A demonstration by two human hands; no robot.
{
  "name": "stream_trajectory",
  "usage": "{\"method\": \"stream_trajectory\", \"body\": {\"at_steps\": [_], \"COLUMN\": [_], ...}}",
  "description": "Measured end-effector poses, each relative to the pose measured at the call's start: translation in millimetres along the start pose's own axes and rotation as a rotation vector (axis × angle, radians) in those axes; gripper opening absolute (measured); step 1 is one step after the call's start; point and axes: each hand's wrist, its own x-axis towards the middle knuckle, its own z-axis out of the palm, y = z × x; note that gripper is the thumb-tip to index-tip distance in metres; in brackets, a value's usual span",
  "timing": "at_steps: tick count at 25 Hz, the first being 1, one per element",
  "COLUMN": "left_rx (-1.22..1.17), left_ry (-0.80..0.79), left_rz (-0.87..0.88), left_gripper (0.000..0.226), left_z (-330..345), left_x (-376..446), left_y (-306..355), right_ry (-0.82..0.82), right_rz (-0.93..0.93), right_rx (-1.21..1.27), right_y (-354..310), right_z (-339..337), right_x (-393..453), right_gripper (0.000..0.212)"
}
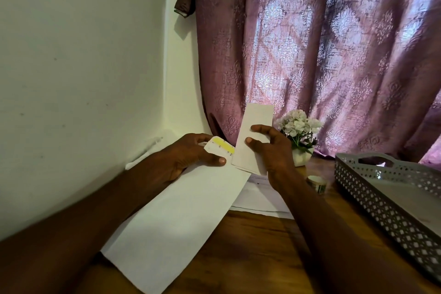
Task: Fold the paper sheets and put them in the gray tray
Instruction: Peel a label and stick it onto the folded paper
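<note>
Near my right grip [269, 150] I see a plain white folded sheet [253, 141], faintly grey in shadow. By my left grip [191, 155] sits a small white card [218, 149] with a yellow band and tiny dark marks. Below both grips, the large sheet [176, 224] is plain white on my brown wood-grain counter [257, 258]. Right of my right grip, the tray [372, 200] is grey, its wall pierced in a diamond lattice. Beyond it I see white flowers [298, 124] with green leaves in a white pot, against a mauve curtain [322, 55] with a damask motif.
</note>
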Motion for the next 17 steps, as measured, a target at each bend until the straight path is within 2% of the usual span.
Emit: {"method": "stream_trajectory", "body": {"at_steps": [4,10,17], "left_rx": [-0.012,-0.062,-0.048], "left_ry": [0.0,0.012,-0.038], "left_rz": [-0.012,-0.005,0.027], "left_gripper": [0.061,0.059,0.054], "left_z": [3.0,10.1,13.4], "left_x": [2.2,2.1,3.8], "left_y": [-2.4,-2.3,-6.1], "right_ry": [0.104,0.153,0.167], "right_rz": [-0.12,-0.137,-0.027], "right_rx": [0.017,0.002,0.111], "right_y": [-4.5,-1.5,-4.3], "right_z": [-2.9,-4.5,-4.0], "right_x": [4.8,6.4,8.4], "right_gripper": [0.032,0.031,0.031]}}
